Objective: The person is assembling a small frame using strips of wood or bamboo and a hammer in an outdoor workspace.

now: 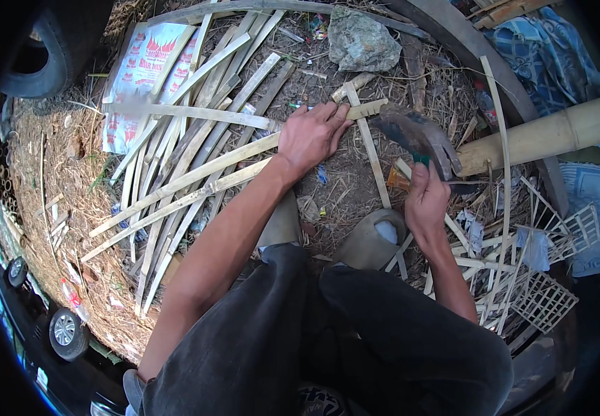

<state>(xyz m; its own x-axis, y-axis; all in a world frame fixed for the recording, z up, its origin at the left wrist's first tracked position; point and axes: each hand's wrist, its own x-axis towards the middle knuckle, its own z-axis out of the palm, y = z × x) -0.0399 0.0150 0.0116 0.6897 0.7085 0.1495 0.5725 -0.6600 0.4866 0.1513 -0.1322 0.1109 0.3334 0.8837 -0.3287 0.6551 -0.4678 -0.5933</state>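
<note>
My left hand (314, 135) is closed over a long split bamboo strip (196, 184). The strip's far end (369, 109) sticks out past my knuckles, near a thin slat (371, 149) that lies crosswise on the ground. Two more strips reach in from the left, one (196, 113) ending at my wrist and another (182, 204) just below. In my right hand (427, 208) is a hand tool with a broad, dark, worn metal head (414, 132) and some green by the grip. Its head is beside the strip's far end; my fingers hide most of the handle.
Many split slats (224, 83) lie heaped at left over a printed sack (151, 62). A rock (362, 38) sits at the far side. A thick bamboo pole (556, 132) comes in from the right, above woven bamboo lattices (546, 301). A parked vehicle (50, 347) stands lower left.
</note>
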